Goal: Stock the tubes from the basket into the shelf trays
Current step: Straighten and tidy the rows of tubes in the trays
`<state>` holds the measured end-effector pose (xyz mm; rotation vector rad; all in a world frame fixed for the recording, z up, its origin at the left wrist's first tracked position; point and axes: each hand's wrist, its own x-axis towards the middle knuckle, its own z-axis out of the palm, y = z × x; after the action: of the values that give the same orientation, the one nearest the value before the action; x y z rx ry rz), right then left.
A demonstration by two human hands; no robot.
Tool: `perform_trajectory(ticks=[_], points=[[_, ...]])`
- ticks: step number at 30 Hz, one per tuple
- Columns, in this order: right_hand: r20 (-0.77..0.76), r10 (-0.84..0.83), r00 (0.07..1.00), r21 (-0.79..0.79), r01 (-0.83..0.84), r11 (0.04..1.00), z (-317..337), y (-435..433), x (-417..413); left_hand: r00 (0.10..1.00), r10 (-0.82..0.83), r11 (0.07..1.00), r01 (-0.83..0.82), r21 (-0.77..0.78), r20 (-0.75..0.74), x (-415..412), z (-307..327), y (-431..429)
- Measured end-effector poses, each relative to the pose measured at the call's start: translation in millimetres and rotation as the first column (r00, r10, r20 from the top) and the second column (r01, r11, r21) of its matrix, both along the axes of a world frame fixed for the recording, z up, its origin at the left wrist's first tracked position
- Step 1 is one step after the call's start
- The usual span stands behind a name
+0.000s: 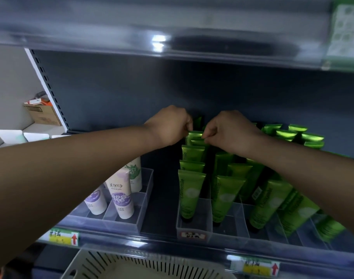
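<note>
Several green tubes [191, 190] stand in rows in a clear divided shelf tray [194, 228]. Both arms reach to the back of its left rows. My left hand [170, 125] has its fingers curled and pinches the crimped top of a green tube [194, 135] at the back. My right hand [228, 130] pinches the same cluster of tube tops from the right; which tube it holds I cannot tell. The slotted cream basket [144, 266] sits below the shelf at the bottom edge; no tubes show in the part I see.
A second clear tray [146, 190] on the left holds white and purple tubes [121, 194]. The upper shelf [172, 47] hangs close overhead. Yellow price tags [64, 236] sit on the shelf rail. A cardboard box [44, 113] stands beyond the shelf's left end.
</note>
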<state>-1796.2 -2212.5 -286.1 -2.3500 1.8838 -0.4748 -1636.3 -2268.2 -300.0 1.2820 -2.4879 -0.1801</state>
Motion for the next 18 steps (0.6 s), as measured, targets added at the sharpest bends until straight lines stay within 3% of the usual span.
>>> perform_trajectory(ticks=[18], points=[[0.057, 0.015, 0.998, -0.016, -0.014, 1.0, -5, -4, 12, 1.0, 0.0, 0.999, 0.001, -0.044, 0.022, -3, 2, -6]])
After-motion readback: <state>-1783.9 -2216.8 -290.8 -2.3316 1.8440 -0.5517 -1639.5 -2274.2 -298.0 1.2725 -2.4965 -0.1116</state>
